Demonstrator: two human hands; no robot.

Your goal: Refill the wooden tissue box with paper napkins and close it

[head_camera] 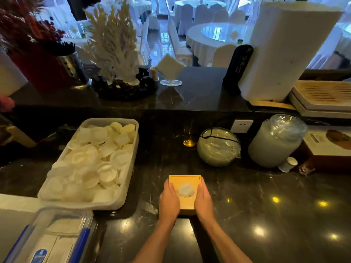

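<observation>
The square wooden tissue box [185, 180] rests on the dark marble counter, low in the middle of the head view. Its lid is on, and a tuft of white paper napkin [185, 189] pokes up through the round hole in the top. My left hand [169, 201] clasps the box's left side and my right hand [203, 200] clasps its right side, fingers pointing away from me.
A white tray [125, 196] full of several small white dishes lies to the left. A clear lidded container with blue clips [55, 238] holds folded white paper at the lower left. Wrapped plate stacks [218, 147] and a small glass [189, 137] stand behind the box.
</observation>
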